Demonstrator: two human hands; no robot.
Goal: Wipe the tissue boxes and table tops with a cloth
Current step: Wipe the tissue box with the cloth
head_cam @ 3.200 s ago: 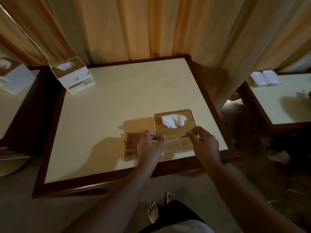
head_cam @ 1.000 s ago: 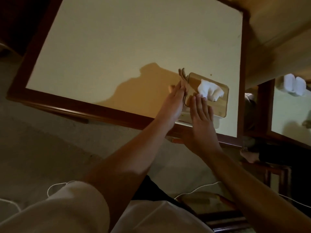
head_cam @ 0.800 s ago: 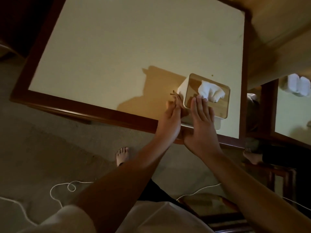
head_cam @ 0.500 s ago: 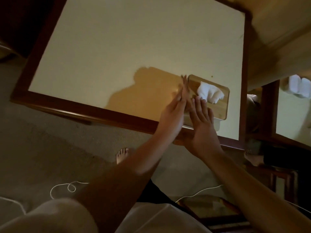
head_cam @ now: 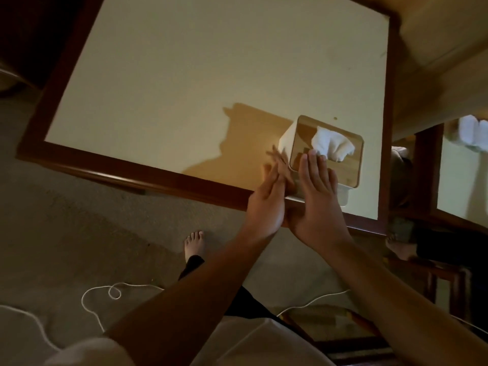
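A white tissue box (head_cam: 287, 136) with a wooden lid and a white tissue sticking out stands near the front right corner of the cream table (head_cam: 132, 178). My right hand (head_cam: 314, 202) lies flat on the lid, fingers straight, fingertips at the tissue. My left hand (head_cam: 266, 204) is flat with straight fingers against the box's near left side. A brownish cloth (head_cam: 284, 167) shows blurred at its fingertips, between hand and box.
The table has a dark wooden rim. A second table (head_cam: 459, 180) with white items (head_cam: 472, 130) stands to the right; a person's foot (head_cam: 398, 249) is below it. A white cord (head_cam: 105, 291) lies on the carpet beside my foot (head_cam: 194, 244).
My left hand has rubbed back and forth along the box's side, and in the last half second it slid back toward me. My right hand has stayed flat on the lid.
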